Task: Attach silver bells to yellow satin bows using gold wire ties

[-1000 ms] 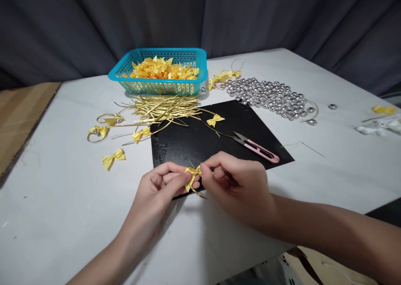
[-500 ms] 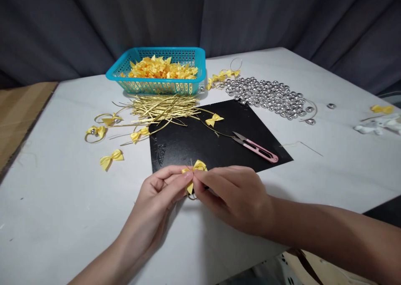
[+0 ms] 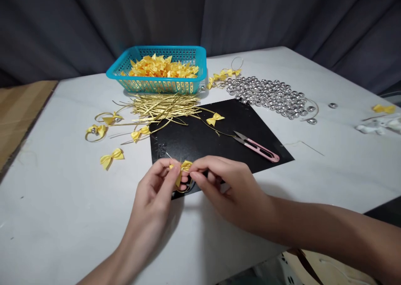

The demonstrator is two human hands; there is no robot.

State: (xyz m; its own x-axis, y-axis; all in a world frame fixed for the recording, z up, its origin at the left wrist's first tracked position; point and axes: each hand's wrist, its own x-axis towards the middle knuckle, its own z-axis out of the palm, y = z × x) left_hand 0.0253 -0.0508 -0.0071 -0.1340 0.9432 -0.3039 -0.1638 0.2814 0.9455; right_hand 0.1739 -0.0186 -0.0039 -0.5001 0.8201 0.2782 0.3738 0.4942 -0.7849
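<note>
Between thumb and fingers, my left hand (image 3: 159, 184) pinches a yellow ribbon bow (image 3: 185, 165) over the near edge of the black mat (image 3: 194, 143). A loop of gold wire (image 3: 188, 189) hangs below the bow, and one thin end sticks out at the upper left. My right hand (image 3: 228, 184) is closed just right of the bow, its thumb and forefinger gripping a short wire end that runs from it. Pink-handled thread snips (image 3: 258, 148) lie on the mat beyond my right hand.
A teal basket (image 3: 156, 84) of yellow bows stands at the back. Before it lies a pile of gold wires (image 3: 166, 107). Silver beads (image 3: 269, 95) are heaped at right. Several loose bows, one a plain yellow bow (image 3: 112, 158), lie at left. A needle (image 3: 313, 148) rests right of the mat.
My left hand has shifted left with the bow. My right fingers have come slightly apart from the left ones, and a wire end now shows in them.
</note>
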